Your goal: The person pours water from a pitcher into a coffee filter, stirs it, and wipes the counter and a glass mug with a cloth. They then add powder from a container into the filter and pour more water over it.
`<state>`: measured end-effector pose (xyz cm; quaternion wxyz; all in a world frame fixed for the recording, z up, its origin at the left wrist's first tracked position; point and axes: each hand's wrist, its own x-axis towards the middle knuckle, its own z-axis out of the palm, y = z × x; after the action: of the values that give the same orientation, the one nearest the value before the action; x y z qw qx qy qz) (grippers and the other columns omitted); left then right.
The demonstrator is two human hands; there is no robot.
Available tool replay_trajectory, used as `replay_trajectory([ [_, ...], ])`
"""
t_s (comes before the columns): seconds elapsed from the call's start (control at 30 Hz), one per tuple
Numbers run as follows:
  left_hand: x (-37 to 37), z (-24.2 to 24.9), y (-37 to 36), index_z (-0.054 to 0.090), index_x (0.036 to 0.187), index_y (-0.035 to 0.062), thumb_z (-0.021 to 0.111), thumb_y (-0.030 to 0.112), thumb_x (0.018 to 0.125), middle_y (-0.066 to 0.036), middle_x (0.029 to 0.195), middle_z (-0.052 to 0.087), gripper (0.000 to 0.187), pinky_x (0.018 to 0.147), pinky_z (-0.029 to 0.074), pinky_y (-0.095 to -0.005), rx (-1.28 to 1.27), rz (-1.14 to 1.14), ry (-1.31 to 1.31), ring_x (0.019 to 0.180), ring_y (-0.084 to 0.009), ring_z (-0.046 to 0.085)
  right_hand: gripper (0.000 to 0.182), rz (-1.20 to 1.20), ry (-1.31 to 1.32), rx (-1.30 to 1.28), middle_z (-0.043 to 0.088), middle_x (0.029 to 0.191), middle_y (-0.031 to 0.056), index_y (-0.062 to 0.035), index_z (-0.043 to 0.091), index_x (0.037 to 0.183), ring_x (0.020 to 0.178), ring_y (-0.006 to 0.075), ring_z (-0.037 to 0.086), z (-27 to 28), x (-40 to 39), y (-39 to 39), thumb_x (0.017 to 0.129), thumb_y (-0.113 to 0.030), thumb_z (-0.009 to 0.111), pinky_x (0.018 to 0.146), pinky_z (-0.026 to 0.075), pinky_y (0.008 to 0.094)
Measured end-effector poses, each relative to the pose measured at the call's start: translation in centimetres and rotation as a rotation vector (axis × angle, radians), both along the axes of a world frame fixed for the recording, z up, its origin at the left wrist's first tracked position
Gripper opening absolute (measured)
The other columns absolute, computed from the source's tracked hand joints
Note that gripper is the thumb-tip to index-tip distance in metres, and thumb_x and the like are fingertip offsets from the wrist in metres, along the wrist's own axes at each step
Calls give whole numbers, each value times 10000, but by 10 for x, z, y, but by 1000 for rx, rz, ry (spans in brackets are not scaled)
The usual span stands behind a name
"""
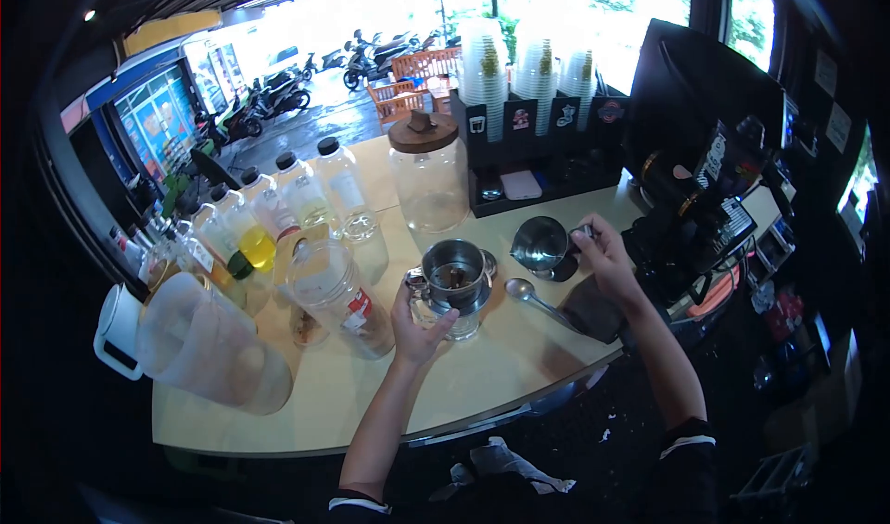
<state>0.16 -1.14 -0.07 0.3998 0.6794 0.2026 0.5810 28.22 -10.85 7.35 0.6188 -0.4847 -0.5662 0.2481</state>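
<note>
My left hand (422, 329) is closed around the side of a metal drip coffee filter (454, 288), its thumb along the front. The filter sits on a clear glass mug (461, 328), and some dark matter shows inside it. To the right, my right hand (604, 257) grips the handle of a shiny metal pitcher (540, 244), held upright close over the counter. A metal spoon (533, 297) lies between the two, its handle pointing toward the front right.
A tall clear plastic container (338, 292) and a white-lidded pitcher (209, 343) stand left on the counter (324, 408). Capped bottles (343, 190) line the back. Behind are a wooden-lidded jar (429, 181) and a black cup rack (519, 130). An espresso machine (695, 186) stands right.
</note>
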Motion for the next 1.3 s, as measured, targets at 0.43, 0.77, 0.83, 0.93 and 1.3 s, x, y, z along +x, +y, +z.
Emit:
replay_trajectory([
  [0.43, -2, -5, 4, 524, 1157, -10, 785, 316, 673, -108, 1054, 600, 640, 908, 432, -339, 72, 58, 38, 1009, -205, 573, 144, 286, -143, 16, 447, 697, -34, -18, 449, 863, 738, 21, 548, 79, -48, 31, 920, -84, 563, 673, 492, 214],
  [0.77, -2, -5, 6, 535, 1148, -4, 804, 330, 650, -104, 1061, 603, 657, 919, 427, -340, 80, 63, 44, 1023, -203, 573, 176, 247, -339, 10, 424, 625, -37, -8, 475, 849, 608, 11, 413, 96, -54, 50, 871, -90, 629, 520, 370, 200],
  [0.83, -2, -6, 4, 536, 1148, -1, 810, 329, 642, -103, 1063, 604, 663, 921, 427, -341, 53, 77, 35, 1025, -202, 574, 175, 262, -371, 35, 410, 625, -37, -10, 487, 864, 586, 25, 330, 98, -55, 52, 857, -89, 643, 495, 306, 213],
  [0.93, -2, -7, 9, 539, 1149, 3, 818, 327, 633, -101, 1069, 605, 671, 924, 427, -341, 86, 56, 46, 1030, -201, 576, 173, 290, -328, 12, 420, 631, -33, -9, 492, 870, 592, 21, 350, 102, -57, 54, 850, -84, 646, 502, 318, 212],
  [1.3, -5, 1, 7, 538, 1162, -6, 826, 349, 619, -101, 1077, 606, 710, 922, 433, -340, 87, 62, 100, 1029, -205, 581, 154, 301, -408, 16, 464, 645, -18, 3, 497, 893, 610, 17, 423, 105, -57, 58, 851, -61, 631, 519, 372, 203],
])
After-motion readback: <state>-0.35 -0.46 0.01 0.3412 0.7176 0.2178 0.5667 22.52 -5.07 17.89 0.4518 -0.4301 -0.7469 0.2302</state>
